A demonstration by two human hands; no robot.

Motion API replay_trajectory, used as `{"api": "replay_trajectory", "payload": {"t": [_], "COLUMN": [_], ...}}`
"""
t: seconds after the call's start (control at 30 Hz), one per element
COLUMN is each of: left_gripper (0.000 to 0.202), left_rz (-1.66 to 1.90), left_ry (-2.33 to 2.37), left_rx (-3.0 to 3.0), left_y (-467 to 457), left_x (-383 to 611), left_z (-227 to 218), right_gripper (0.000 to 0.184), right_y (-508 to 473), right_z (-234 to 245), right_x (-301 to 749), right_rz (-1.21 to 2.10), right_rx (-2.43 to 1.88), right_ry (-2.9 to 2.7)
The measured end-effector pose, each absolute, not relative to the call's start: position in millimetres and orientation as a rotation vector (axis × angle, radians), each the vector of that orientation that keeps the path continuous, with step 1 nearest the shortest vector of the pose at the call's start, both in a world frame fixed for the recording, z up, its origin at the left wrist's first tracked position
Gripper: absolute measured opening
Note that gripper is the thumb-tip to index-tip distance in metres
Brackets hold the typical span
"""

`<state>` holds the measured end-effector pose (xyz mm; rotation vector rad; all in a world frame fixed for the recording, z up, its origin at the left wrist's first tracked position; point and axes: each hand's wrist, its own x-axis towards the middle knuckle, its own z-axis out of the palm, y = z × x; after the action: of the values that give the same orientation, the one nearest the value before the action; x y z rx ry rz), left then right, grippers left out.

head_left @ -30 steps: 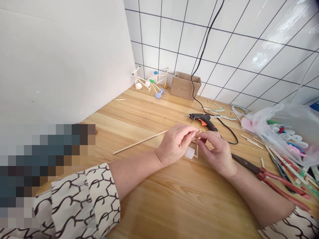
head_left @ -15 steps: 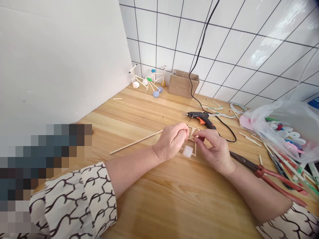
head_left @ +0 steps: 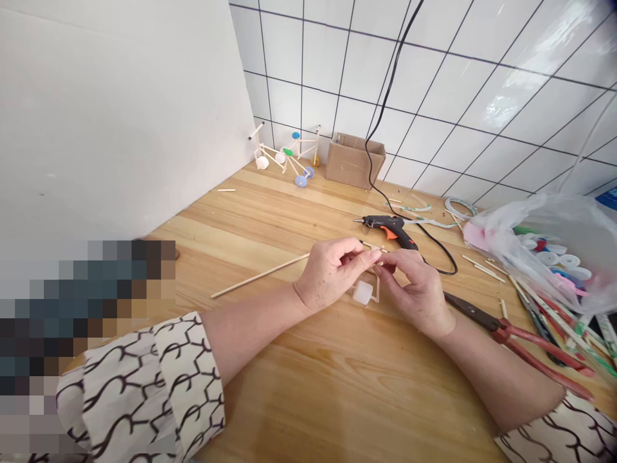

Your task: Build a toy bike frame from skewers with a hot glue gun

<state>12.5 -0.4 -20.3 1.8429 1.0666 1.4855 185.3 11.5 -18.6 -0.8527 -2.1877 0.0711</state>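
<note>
My left hand (head_left: 332, 273) and my right hand (head_left: 414, 289) meet at the fingertips over a small frame of wooden sticks (head_left: 376, 292). A white bottle cap (head_left: 362, 293) sits at the near side of that frame, below the fingers. My right thumb and forefinger pinch a short wooden stick (head_left: 379, 263), mostly covered by the fingers. My left thumb and forefinger are closed right against it; what lies between them is hidden. Behind the hands lies a black glue gun (head_left: 388, 225) with an orange trigger. A long wooden stick (head_left: 260, 275) rests left of my left hand.
Red-handled pliers (head_left: 506, 329) lie beside my right forearm. Farther right are loose sticks and a plastic bag (head_left: 535, 225) of bottle caps. At the back stand a cardboard box (head_left: 354, 162) and stick models with coloured caps (head_left: 288, 152). A black cord (head_left: 380, 122) hangs down to the table.
My left hand has turned and its thumb has moved right, to the tips of my right fingers. My right hand has barely moved, still pinching the short stick.
</note>
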Motion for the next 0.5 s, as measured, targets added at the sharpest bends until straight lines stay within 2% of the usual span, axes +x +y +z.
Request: {"api": "replay_trajectory", "payload": {"t": [0.1, 0.23, 0.5], "left_gripper": [0.032, 0.014, 0.023], "left_rz": [1.442, 1.464, 1.343], "left_ry": [1.075, 1.011, 0.996], "left_rx": [1.859, 1.828, 1.869], "left_y": [-1.1, -2.8, -7.1], "left_x": [12.5, 13.7, 10.6], "left_z": [-20.5, -22.9, -15.9], "right_gripper": [0.006, 0.007, 0.007], "right_y": [11.7, 11.9, 11.1], "right_z": [-19.7, -20.3, -18.5], "right_x": [186.0, 186.1, 184.5], "right_rz": [0.081, 0.084, 0.089], "right_rx": [-0.85, -0.842, -0.845], "right_ry": [-2.191, -2.19, -2.198]}}
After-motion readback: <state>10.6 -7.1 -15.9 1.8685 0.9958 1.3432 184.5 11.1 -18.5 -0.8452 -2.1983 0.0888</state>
